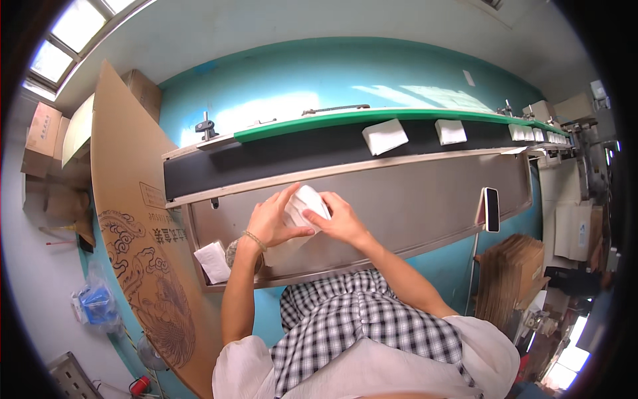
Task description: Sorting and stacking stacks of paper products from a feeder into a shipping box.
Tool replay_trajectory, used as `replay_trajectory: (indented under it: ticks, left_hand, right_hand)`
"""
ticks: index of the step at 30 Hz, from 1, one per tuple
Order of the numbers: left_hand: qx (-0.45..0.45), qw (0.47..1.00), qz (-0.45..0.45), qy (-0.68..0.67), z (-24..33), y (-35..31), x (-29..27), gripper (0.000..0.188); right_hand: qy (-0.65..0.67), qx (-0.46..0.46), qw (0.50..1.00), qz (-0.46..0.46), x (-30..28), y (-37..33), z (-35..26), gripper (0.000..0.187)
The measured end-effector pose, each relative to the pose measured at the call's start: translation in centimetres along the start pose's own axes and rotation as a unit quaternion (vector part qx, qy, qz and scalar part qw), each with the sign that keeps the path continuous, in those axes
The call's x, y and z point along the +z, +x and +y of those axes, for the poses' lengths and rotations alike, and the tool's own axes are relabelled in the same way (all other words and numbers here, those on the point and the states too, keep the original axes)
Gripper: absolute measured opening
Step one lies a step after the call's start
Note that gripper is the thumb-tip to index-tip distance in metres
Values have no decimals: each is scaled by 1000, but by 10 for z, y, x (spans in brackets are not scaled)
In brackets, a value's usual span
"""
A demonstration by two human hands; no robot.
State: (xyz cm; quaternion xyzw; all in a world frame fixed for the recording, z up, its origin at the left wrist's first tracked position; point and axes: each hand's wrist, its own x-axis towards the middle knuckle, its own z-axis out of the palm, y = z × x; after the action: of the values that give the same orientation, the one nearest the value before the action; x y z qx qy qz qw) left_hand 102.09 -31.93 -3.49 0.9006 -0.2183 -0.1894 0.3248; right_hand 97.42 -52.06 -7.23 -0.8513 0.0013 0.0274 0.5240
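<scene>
Between my two hands, above the steel worktop (pixel 412 206), is a folded stack of white tissues (pixel 307 203). My left hand (pixel 271 218) is closed around its left side, with the thumb stretched along the near edge. On the other side, my right hand (pixel 340 218) grips it with bent fingers, the thumb pressed on its face. A brownish flat piece lies just below the hands, partly covered by them. Another white tissue stack (pixel 212 261) rests at the worktop's left end, beside a round greyish object (pixel 232 253) half hidden by my left forearm.
Beyond the worktop runs a black conveyor belt (pixel 279 156) with a green rail, carrying several white tissue stacks (pixel 385 137). A large cardboard sheet (pixel 133 219) stands at the left. To the right are a phone (pixel 491 209) on a stand and piled flat cardboard (pixel 505 272).
</scene>
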Motion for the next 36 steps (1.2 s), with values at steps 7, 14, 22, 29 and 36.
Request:
replay_trajectory:
  ticks: [7,14,22,29,36]
  left_hand:
    - [-29,999,-17,-31,-4,-3,-4,89]
    - [31,990,106,86,16,-16,-3,74]
    - [-177,935,246,-183,61,-123,62,44]
    - [-215,867,431,-124,71,-132,98,59]
    - [-265,858,416,-144,73,-137,111,58]
  right_hand:
    - [222,232,940,-118,-25,4,19,38]
    - [358,217,902,106,-36,36,64,29]
    - [103,40,993,-48,31,-1,1,41]
    - [206,259,926,-181,-20,-2,21,25]
    - [321,263,910,10,-27,22,45,31]
